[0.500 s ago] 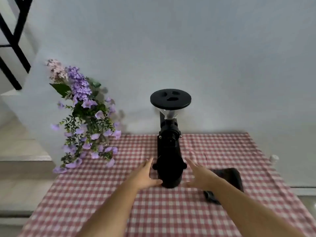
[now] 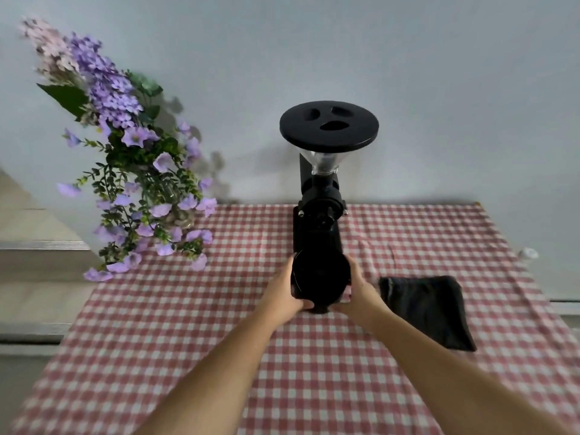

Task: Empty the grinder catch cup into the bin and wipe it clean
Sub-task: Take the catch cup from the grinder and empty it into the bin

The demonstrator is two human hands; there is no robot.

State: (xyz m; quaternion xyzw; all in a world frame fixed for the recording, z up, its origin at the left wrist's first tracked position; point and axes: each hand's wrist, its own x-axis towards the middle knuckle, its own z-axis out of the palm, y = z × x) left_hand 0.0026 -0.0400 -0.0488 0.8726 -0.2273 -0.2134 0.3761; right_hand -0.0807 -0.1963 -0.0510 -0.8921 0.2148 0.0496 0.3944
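A single head-worn wide-angle view looks forward and down over the near edge of the counter, close above it, facing the far wall. The grinder sits centred; straight edges bow near the frame's sides.

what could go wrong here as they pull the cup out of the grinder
1. The grinder is tall, with a wide lid on top, and no hand steadies it: both the left hand and the right hand are on the cup. A hard tug might tip it.
2. A tilted cup could spill any grounds onto the checked cloth; its contents cannot be seen.
3. No bin is in view, so the carry may be long.
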